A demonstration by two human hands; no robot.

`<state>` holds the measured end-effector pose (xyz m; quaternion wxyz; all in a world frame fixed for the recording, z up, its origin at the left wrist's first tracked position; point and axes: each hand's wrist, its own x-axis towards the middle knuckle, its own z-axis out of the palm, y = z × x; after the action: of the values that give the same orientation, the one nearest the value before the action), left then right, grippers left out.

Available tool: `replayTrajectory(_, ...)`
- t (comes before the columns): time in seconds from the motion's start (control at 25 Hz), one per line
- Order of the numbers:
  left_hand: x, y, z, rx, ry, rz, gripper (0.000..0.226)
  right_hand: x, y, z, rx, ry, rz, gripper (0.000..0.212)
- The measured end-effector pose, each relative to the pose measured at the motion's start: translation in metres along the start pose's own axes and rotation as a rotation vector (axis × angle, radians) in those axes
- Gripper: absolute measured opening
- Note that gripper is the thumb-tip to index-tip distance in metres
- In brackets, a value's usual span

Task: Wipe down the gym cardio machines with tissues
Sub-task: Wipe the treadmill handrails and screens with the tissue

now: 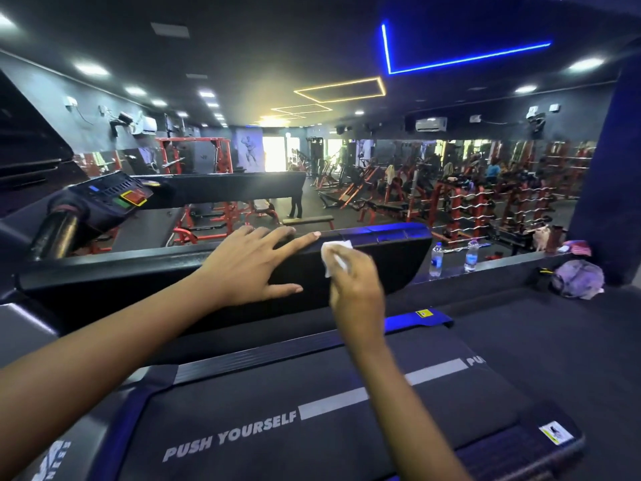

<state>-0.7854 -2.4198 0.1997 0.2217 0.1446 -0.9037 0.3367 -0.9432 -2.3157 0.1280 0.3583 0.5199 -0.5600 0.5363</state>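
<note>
The left hand [249, 269] lies flat on the treadmill hood [392, 263], fingers straight and spread; the right hand [357, 289], fingers curled, pinches one white tissue [334, 253] against the hood's top edge, just beside the left fingertips; two bottles [436, 260] stand on the ledge [510, 260] to the right.

Both arms reach forward, left grip [249, 265] spread flat, right grip [357, 289] pinching a tissue [334, 253].

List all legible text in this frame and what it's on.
"PUSH YOURSELF": on the treadmill belt.
"PU": same belt, far right, rest cut off.
Too small or blurred to read: yellow sticker, white sticker, water bottle labels, corner logo.
</note>
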Motion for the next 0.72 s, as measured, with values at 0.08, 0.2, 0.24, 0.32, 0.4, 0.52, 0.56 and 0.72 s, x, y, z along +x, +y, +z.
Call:
replayTrajectory(0.08,0.001,0.000,0.002,0.004,-0.029,0.012,0.082,-0.017,0.000,0.009,-0.010,0.019,-0.080,0.038)
replayTrajectory(0.2,-0.001,0.000,0.003,0.037,-0.029,0.018,0.084,-0.009,0.037,0.002,-0.055,0.078,-0.084,0.035)
replayTrajectory(0.24,-0.002,0.000,0.003,0.054,-0.016,0.015,0.084,-0.005,0.048,-0.003,-0.077,0.101,-0.058,0.034)
replayTrajectory(0.32,-0.002,0.002,0.002,0.077,0.017,0.010,0.083,0.004,0.071,-0.012,-0.122,0.135,0.008,0.032)
replayTrajectory(0.4,-0.002,0.003,0.002,0.093,0.041,0.011,0.083,0.014,0.088,-0.025,-0.157,0.150,0.066,0.031)
replayTrajectory(0.52,-0.001,0.003,0.002,0.097,0.042,0.012,0.083,0.026,0.082,-0.029,-0.089,0.177,0.154,0.031)
replayTrajectory(0.56,-0.002,0.003,0.003,0.101,0.041,0.012,0.083,0.026,0.068,-0.024,-0.058,0.148,0.101,0.031)
replayTrajectory(0.72,-0.002,0.003,0.002,0.112,0.027,0.020,0.082,0.020,0.040,-0.014,-0.071,-0.105,-0.179,0.040)
